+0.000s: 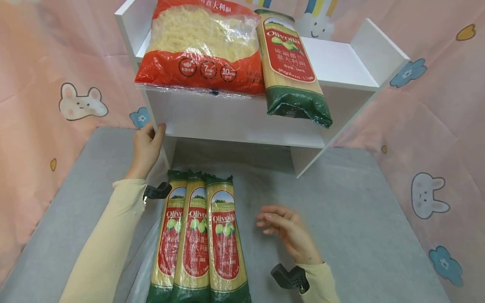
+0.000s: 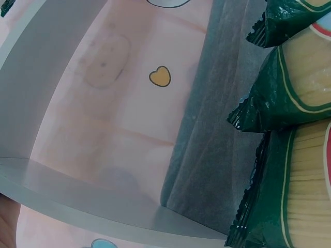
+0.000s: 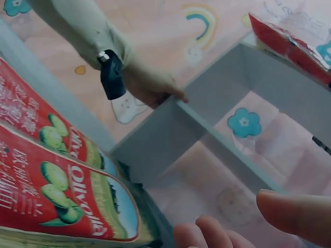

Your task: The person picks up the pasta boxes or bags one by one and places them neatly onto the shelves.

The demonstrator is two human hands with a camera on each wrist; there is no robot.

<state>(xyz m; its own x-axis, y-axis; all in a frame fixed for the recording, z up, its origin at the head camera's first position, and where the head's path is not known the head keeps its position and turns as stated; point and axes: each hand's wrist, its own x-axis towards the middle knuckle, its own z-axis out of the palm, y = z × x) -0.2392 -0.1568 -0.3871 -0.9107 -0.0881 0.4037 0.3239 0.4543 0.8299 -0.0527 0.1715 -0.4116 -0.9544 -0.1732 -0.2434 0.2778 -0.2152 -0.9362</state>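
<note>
My left hand (image 1: 145,149) grips the left side panel of a white shelf (image 1: 235,120), thumb at the panel's front edge. The right wrist view shows this left hand (image 3: 150,85) at the board's end. My right hand (image 1: 286,233) is held over the grey surface with loosely bent fingers and nothing in them. To its left, three packs of spaghetti (image 1: 226,227) with red labels and green ends lie side by side in front of the shelf. On the shelf's upper board, a red and clear bag of pasta (image 1: 204,35) leans beside another spaghetti pack (image 1: 289,59).
A grey cloth-covered table (image 1: 363,235) carries the shelf. Pink curtains (image 1: 435,126) with cartoon prints hang behind and at both sides. Both the pasta bag and the upper spaghetti pack jut over the upper board's front edge.
</note>
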